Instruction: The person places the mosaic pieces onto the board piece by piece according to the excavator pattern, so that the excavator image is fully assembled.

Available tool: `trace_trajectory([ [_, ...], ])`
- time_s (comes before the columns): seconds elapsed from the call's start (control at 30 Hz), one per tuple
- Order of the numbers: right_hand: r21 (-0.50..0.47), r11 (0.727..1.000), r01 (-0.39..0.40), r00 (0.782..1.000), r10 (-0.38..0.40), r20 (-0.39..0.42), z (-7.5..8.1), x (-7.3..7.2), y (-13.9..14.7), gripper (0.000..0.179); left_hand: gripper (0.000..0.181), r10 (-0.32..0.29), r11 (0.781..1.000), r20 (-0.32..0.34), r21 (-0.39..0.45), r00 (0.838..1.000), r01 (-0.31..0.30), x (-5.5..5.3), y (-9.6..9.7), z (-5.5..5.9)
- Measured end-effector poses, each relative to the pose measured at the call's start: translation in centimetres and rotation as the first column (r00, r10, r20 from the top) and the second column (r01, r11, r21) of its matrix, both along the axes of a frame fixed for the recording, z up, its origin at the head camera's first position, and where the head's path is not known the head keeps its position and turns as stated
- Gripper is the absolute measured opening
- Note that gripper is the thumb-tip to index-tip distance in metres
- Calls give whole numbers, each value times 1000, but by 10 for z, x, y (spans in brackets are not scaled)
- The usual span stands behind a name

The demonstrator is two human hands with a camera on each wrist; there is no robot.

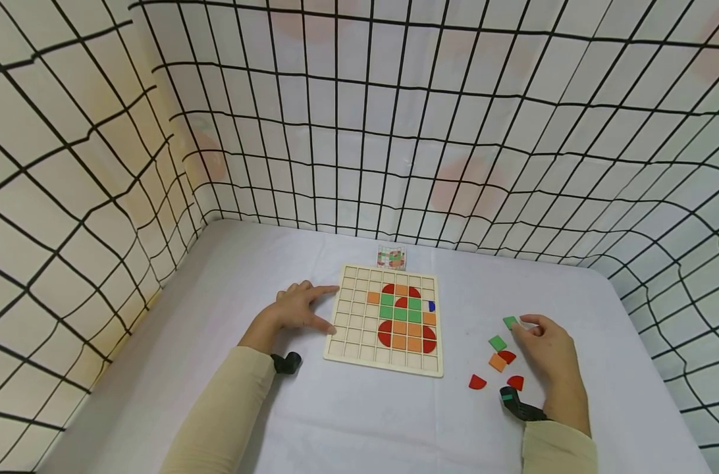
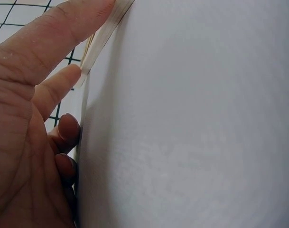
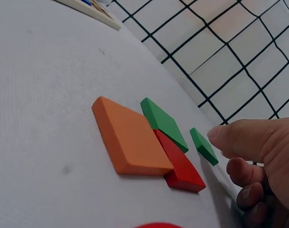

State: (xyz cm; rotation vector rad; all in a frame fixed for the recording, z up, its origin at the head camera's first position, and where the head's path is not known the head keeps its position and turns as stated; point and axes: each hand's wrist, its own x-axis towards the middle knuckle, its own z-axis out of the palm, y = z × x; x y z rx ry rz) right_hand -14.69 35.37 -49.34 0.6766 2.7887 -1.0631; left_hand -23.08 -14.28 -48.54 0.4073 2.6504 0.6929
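Note:
In the head view, a pale gridded board (image 1: pixel 353 352) lies mid-table, partly filled with red, orange, green and blue pieces. My left hand (image 1: pixel 300 307) spreads thumb and forefinger against its left edge, also visible in the left wrist view. At the right, my right hand (image 1: pixel 546 345) pinches a small green square tile (image 1: pixel 509 322) at one edge with thumb and forefinger. Whether the tile is off the cloth is unclear. By that hand lie another green square (image 3: pixel 164 124), an orange square (image 3: pixel 132 140) and a red quarter-round piece (image 3: pixel 180 164), close together.
Two more red quarter-round pieces, one left (image 1: pixel 477 382) and one right (image 1: pixel 515 382), lie nearer the front. A small patterned card (image 1: pixel 392 257) stands behind the board. Black wire mesh (image 1: pixel 368 125) encloses the white-clothed table (image 1: pixel 359 421) at the back and sides.

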Motion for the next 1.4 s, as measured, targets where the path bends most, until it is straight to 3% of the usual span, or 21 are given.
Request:
trace_trajectory([
  [0.43,21,999,26,1000,-26,-18,-7,-1,-3,60,98,-1,1000,5,0,1000,1,0,0,2],
  [0.6,79,997,-5,999,8,-38,-9,0,-5,52,97,-5,1000,3,-3,1000,5,0,-1,1],
  [0.77,120,991,-60,998,61,-8,-9,0,-6,50,98,0,1000,4,-2,1000,0,0,-1,1],
  [1.4,117,988,-97,995,100,-20,-8,2,-5,52,97,1,1000,-1,-3,1000,-1,0,-1,0],
])
